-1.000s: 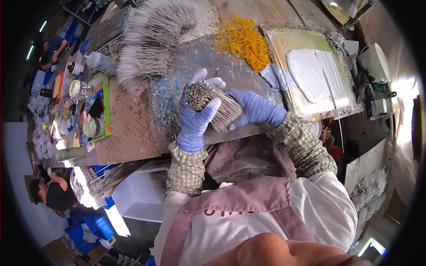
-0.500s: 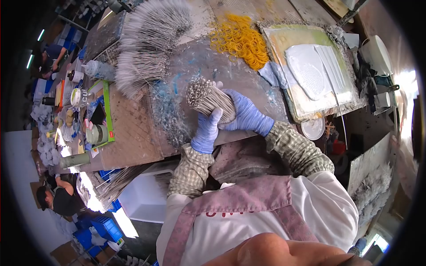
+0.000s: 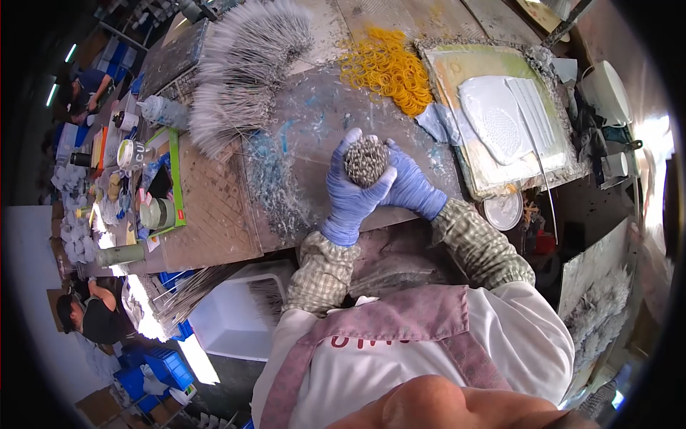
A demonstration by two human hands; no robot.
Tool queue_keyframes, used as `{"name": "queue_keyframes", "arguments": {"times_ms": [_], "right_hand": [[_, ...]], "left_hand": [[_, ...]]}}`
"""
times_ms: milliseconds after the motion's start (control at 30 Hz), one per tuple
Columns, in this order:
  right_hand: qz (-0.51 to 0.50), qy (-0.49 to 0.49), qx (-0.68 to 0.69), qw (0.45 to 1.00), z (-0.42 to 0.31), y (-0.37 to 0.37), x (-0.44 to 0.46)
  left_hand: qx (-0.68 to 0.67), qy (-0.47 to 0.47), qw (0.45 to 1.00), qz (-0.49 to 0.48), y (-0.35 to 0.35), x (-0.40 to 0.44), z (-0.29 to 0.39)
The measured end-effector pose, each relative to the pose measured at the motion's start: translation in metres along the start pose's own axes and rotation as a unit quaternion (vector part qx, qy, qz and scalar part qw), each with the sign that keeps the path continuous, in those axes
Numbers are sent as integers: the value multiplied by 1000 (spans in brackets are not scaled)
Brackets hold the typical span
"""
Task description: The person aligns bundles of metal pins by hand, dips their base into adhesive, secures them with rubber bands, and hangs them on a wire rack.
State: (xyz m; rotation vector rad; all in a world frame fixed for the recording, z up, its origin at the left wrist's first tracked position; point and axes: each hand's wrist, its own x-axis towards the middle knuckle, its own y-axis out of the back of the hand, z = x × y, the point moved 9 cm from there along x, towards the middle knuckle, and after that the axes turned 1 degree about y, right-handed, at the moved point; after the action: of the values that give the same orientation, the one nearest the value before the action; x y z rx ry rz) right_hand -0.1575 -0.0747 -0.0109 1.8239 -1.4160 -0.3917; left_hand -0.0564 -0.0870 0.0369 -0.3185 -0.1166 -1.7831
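A tight round bundle of thin metal wire stems (image 3: 366,163) is upright between my gloved hands, its cut or twisted ends facing up at me. My left hand (image 3: 350,204), in a blue glove, wraps round the near left side, with the thumb across the front. My right hand (image 3: 416,187), gloved the same, closes on the right side. The lower part of the bundle is hidden by the hands. Beyond them to the left lies a large pile of wire-stemmed brushes (image 3: 246,64) with pale bristles. Yellow rubber bands (image 3: 389,71) are heaped farther back.
On the right is a crusted tray (image 3: 446,61) bearing a white slab (image 3: 493,118) and a thin rod; a blue cloth (image 3: 437,123) lies by it. A green-edged box (image 3: 176,182) stands left. Below the table edge is a white bin (image 3: 232,322). Two people work at far left.
The bundle has swung from a leftward tilt to upright, its ends now facing the camera. Both hands have shifted right a little, the left one now wrapping more of the bundle.
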Motion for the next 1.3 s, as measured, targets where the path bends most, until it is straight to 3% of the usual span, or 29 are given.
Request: {"name": "queue_keyframes", "arguments": {"times_ms": [133, 200, 233, 267, 333, 367, 533, 567, 600, 633, 667, 733, 767, 867, 933, 1000, 1033, 1100, 1133, 1200, 1233, 1300], "right_hand": [[-85, -37, 46, 995, -1, 0, -16], [-40, 62, -181, 981, -2, 5, -8], [-51, 71, -205, 975, -3, -2, -8], [-52, 74, -206, 974, -1, -11, -8], [42, 33, 23, 998, 4, -6, -7], [58, -50, 167, 983, 1, 5, -11], [93, -63, 206, 972, 5, 5, -17], [104, -79, 193, 973, 7, 5, -18], [114, -94, 180, 973, 10, 6, -18], [115, -95, 179, 973, 13, 6, -17], [129, -74, 121, 981, 12, 9, -17], [136, -51, 64, 987, 9, 8, -21], [132, -55, 96, 985, 11, 8, -20], [133, -47, 178, 974, 9, 16, -25], [74, -64, 199, 975, 14, 14, -21], [60, -52, 156, 985, 15, 16, -18], [48, -36, 114, 992, 13, 16, -15], [39, -4, 63, 997, 5, 18, -11], [30, 31, 15, 999, -2, 17, -8], [-19, 15, -39, 999, 12, -3, -8], [-65, 2, -90, 994, 19, -15, -9], [-52, 4, -137, 989, 15, -14, -11]], "left_hand": [[98, -43, 991, -82, 10, -18, -1], [370, -104, 906, -174, 5, -12, -36], [256, -21, 951, -170, 13, -16, -52], [257, -21, 952, -167, 11, -18, -48], [-31, 80, 988, -126, 5, -14, -46], [-6, 65, 992, -106, 10, -13, -48], [36, 91, 978, -185, 12, -5, -50], [253, -61, 944, -201, 8, 1, -27], [452, -209, 844, -202, -7, 2, 4], [355, -188, 902, -159, 0, 6, 30], [354, -186, 902, -161, -7, 10, 45], [41, -125, 989, -74, 3, 20, 67], [-9, -44, 995, -84, 0, 21, 60], [-24, 12, 989, -147, -3, 26, 54], [-60, 29, 985, -156, -2, 26, 47], [24, -73, 976, -206, -10, 27, 52], [20, -73, 976, -205, -10, 31, 48], [90, -189, 952, -223, -18, 31, 68], [86, -189, 953, -222, -22, 29, 68], [-86, -17, 976, -199, -27, 29, 43], [-93, -17, 976, -196, -27, 27, 43], [-22, -1, 979, -204, -29, 25, 40]]}}
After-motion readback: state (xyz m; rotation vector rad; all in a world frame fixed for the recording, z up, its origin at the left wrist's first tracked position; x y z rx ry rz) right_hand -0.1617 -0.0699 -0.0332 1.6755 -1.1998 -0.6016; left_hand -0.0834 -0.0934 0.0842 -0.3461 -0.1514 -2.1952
